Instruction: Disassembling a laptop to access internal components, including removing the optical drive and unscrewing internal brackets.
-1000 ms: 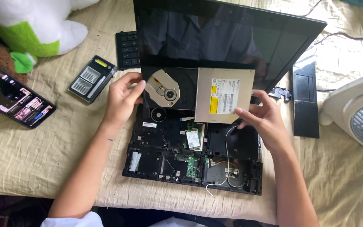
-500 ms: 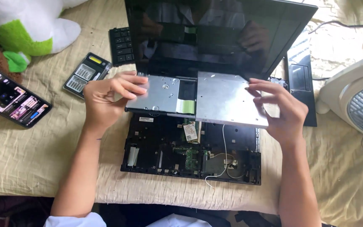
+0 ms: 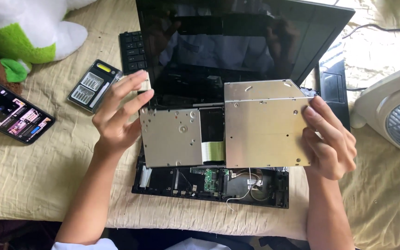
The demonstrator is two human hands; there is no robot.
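I had the optical drive up in the air, metal underside toward the cam, tray pulled out to the left w/ a dark gap and a pale ribbon cable showing between tray and main body. It hung above the opened laptop base, just in front of the dark screen. My right hand was clamped on the drive's right edge, fingers curled over the plate, thumb hidden behind. My left hand was at the tray's left edge, fingers spread and loose, palm touching or nearly touching the corner; couldn't tell if it actually gripped.

The base sat w/ cover off: green circuit board, thin white wires and empty bays inside. A small black bit case lay left of the laptop on the beige cloth, silver bits in its slots. Farther left lay a lit phone, w/ a white-and-green plush toy above. A black keyboard peeked out beside the screen. White fan stood at far right.
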